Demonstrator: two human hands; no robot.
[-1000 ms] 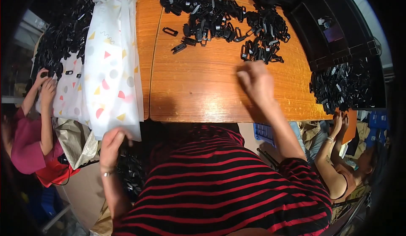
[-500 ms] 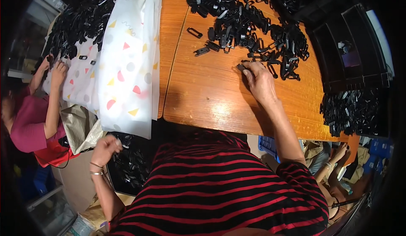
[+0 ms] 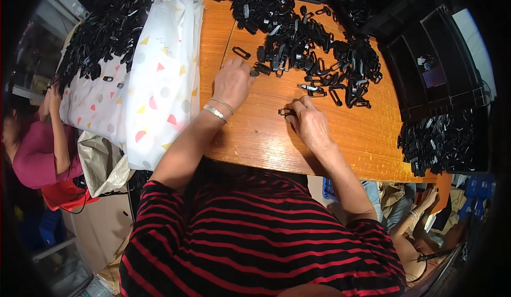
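My right hand [image 3: 311,124] is above the wooden table, thumb and fingers pinched on a small black plastic piece [image 3: 286,112]. Farther left, my left hand [image 3: 231,84] reaches over the tabletop with bent fingers. Its fingertips close around another black plastic piece [image 3: 254,73], which the hand partly covers. Just beyond lie an oblong black frame [image 3: 241,52] and a dark piece [image 3: 262,68]. A heap of similar black pieces [image 3: 298,41] spreads across the far side of the table.
White patterned sheeting [image 3: 159,95] drapes over the wooden table [image 3: 255,142] on the left. More black pieces [image 3: 106,44] are piled beyond it, where a co-worker in a purple top [image 3: 40,150] works. A black crate [image 3: 442,57] and another heap [image 3: 439,142] stand right. Another person's arm shows lower right.
My left hand has come up from beside the table's lower left onto the tabletop pieces. My right hand has moved left and nearer me, away from the heap, with its black plastic piece.
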